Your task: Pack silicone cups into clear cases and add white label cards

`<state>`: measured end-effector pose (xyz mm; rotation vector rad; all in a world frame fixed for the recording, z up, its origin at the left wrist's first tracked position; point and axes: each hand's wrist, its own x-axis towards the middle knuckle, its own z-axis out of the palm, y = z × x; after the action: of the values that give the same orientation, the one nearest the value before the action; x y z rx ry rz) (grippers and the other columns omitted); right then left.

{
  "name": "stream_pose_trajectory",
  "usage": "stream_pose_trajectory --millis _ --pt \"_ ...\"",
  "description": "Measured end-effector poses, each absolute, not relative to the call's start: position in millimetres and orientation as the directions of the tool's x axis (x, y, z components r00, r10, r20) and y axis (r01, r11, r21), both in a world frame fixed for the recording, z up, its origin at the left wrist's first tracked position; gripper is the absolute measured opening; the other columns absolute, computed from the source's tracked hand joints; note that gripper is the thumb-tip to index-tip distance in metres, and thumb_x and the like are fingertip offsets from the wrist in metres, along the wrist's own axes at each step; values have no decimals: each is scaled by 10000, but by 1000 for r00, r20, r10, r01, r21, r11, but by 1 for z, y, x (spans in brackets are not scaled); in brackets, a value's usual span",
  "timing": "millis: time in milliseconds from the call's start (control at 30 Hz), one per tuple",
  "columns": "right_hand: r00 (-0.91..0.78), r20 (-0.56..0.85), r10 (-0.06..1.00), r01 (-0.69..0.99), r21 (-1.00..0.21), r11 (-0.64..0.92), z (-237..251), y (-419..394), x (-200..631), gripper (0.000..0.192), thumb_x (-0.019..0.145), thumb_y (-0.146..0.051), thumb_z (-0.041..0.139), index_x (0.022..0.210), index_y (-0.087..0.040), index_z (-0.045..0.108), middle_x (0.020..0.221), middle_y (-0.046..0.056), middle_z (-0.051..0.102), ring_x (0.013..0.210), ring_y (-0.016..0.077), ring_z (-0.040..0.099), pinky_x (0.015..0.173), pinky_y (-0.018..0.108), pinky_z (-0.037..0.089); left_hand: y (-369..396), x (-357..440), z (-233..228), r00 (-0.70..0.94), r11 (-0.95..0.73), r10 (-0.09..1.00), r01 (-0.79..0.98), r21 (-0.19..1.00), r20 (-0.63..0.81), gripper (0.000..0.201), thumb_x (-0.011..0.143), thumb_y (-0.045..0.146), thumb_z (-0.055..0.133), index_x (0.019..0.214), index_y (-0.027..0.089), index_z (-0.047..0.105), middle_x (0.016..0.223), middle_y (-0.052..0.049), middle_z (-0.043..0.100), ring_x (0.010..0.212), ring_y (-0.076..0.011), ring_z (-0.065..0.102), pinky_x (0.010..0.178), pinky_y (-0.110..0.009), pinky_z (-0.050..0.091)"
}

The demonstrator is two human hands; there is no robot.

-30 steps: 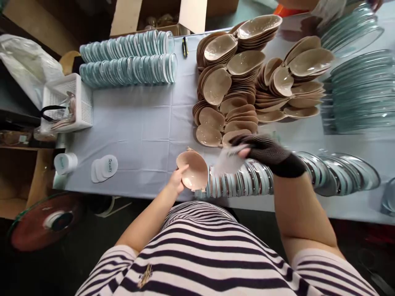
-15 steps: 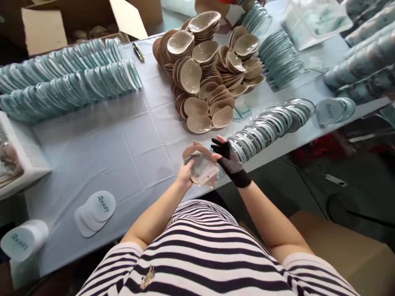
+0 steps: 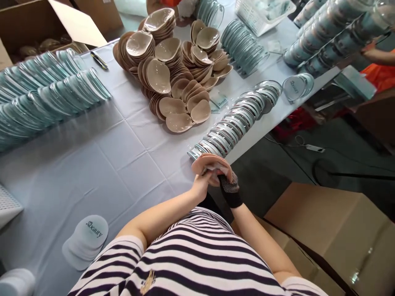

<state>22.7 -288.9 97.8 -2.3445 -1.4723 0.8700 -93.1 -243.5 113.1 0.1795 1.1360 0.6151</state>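
Observation:
In front of my waist I hold a pair of beige bra cups (image 3: 210,161), with a crumpled whitish packet or film (image 3: 217,167) tucked between them. My bare left hand (image 3: 200,187) is closed around the lower left side of the cups. My right hand (image 3: 231,190), in a black glove with grey dotted fabric and bare fingertips, grips the right side, its fingers partly hidden inside. Just beyond the cups lies a long row of clear round cases (image 3: 237,121) with silvery rims. Piles of similar beige bra cups (image 3: 173,107) are heaped farther up the table.
More round cases (image 3: 55,100) stand in two rows at left, near a pen (image 3: 99,61). White printed discs (image 3: 89,234) lie at lower left. A white basket (image 3: 262,16) and stacked cases (image 3: 327,37) sit at the far right. Cardboard boxes (image 3: 327,222) are on the floor; a co-worker's orange sleeve (image 3: 382,74) shows.
My right hand has gone from spread fingers beside the cups to gripping them. The cups are tilted, with the packet now mostly tucked between them. My view has shifted to the right.

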Motion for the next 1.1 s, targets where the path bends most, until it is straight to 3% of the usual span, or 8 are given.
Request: stream_pose_trajectory --millis 67,167,267,400,600,733,933,1100 --pt "420 -278 864 720 -477 -504 100 -303 40 303 921 -313 386 905 -206 669 905 133 698 900 273 668 844 443 562 -235 -95 107 342 744 666 -244 622 -663 480 726 449 761 1129 210 661 1125 -105 697 1088 -284 640 977 -456 478" --pt "619 -15 786 705 -430 -563 103 -318 55 332 919 -365 389 909 -178 663 902 159 696 895 292 670 847 472 552 -200 -116 88 267 219 933 107 970 -240 344 865 454 607 1118 227 655 1156 -104 660 1103 -252 600 990 -441 458" --pt "627 136 767 744 -396 -538 101 -318 52 398 920 -407 386 993 -142 674 911 185 689 881 304 674 826 458 550 -162 -137 63 541 -292 841 442 848 7 273 933 401 498 846 228 690 956 -77 697 978 -229 613 959 -424 449" --pt "520 75 851 792 -417 -446 91 -307 34 436 919 -393 410 1183 -146 654 988 178 680 910 295 664 815 418 542 -150 -147 45 797 -601 604 434 672 25 237 953 353 487 893 245 690 951 -40 727 958 -208 637 918 -385 451" --pt "358 16 934 876 -353 -329 69 -325 7 504 865 -370 486 1310 -172 618 775 104 634 708 237 598 632 332 492 -165 -139 45 766 -581 631 574 577 -126 240 910 226 490 1070 204 667 1077 -89 705 1159 -245 581 1011 -406 405" --pt "309 -54 949 890 -335 -309 63 -351 -5 536 843 -310 508 1367 -226 586 746 72 621 701 211 579 630 294 470 -165 -132 44 772 -586 603 599 546 -202 164 846 245 565 972 217 667 996 -95 674 1091 -278 570 998 -433 409" --pt "425 -314 849 801 -306 -515 84 -351 -9 567 849 -305 474 1394 -168 550 915 122 687 794 242 631 722 329 506 -169 -138 31 730 -526 684 495 691 -3 234 730 345 714 926 232 652 981 -91 629 1017 -272 598 964 -433 471" --pt "364 -442 820 730 -412 -546 95 -303 -1 485 912 -267 447 1384 -186 524 1166 143 676 981 267 648 835 336 486 -168 -149 21 670 -431 743 479 765 0 590 690 314 739 1239 195 558 1283 -148 533 1257 -284 512 1079 -438 432"
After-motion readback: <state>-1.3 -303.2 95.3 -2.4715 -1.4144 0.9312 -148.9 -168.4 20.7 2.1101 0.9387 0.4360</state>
